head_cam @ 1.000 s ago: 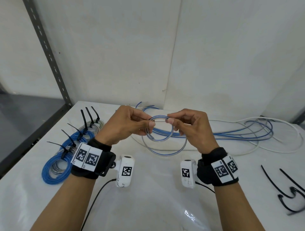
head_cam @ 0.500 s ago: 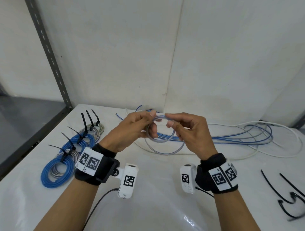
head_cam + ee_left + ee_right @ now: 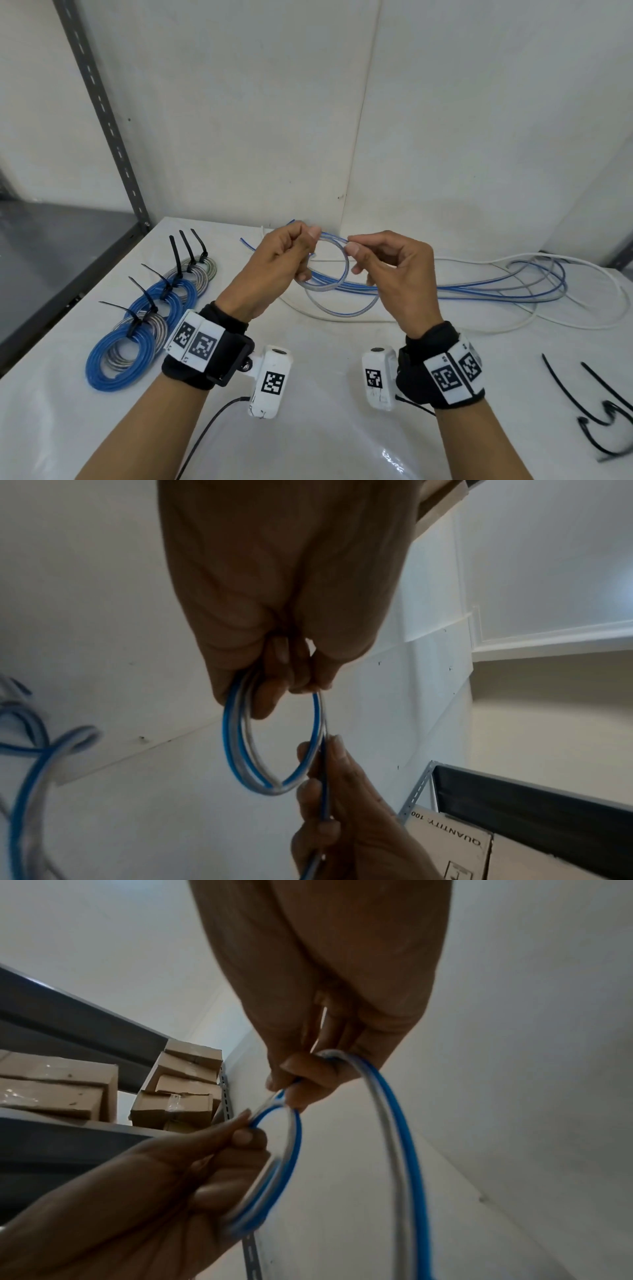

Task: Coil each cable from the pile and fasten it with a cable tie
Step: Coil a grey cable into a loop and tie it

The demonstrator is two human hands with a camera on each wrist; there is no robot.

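cable loop, pinched between both hands

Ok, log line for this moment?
coiling | left hand grips coil | right hand pinches cable strand | cable ties unused

white walls, grey shelving upright, white table

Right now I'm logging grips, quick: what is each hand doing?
Left hand: fingers closed around the cable coil.
Right hand: pinching the same cable, feeding the next loop.
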